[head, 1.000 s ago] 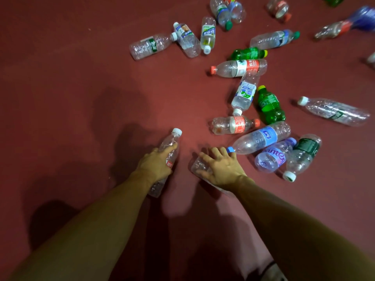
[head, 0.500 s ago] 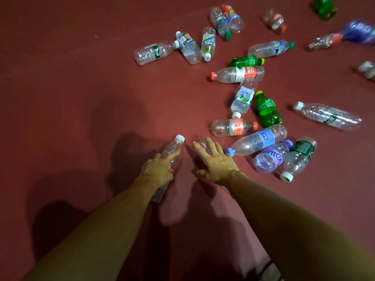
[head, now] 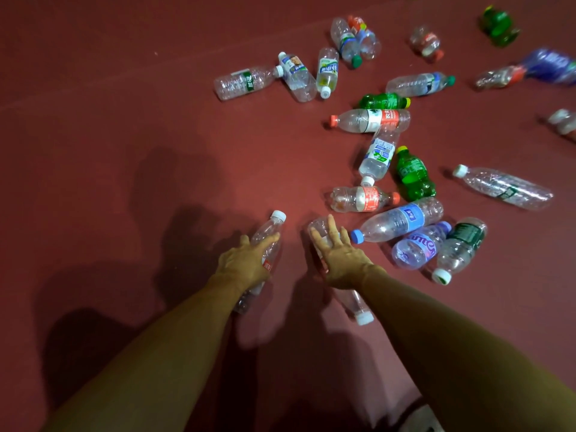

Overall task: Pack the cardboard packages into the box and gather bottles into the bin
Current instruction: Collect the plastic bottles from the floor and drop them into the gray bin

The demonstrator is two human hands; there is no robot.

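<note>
My left hand [head: 246, 263] grips a clear bottle with a white cap and red label [head: 271, 227] that lies on the dark red floor [head: 124, 151]. My right hand [head: 343, 260] rests with straight, spread fingers on a second clear bottle [head: 353, 304], whose white cap points back toward me. Just right of that hand lie a blue-capped bottle [head: 402, 219], a purple-labelled bottle [head: 417, 246] and a green-labelled bottle [head: 461, 247]. Neither cardboard packages, box nor bin is in view.
Several more empty bottles are scattered across the upper right: a red-labelled one [head: 361, 199], a green one [head: 413, 174], a long clear one [head: 505, 187] and a cluster at the back [head: 296, 76]. A white shoe tip [head: 420, 420] shows at the bottom edge.
My right hand's fingers have straightened from a curl over its bottle and now lie spread on it. My left hand keeps its hold. The view has shifted slightly.
</note>
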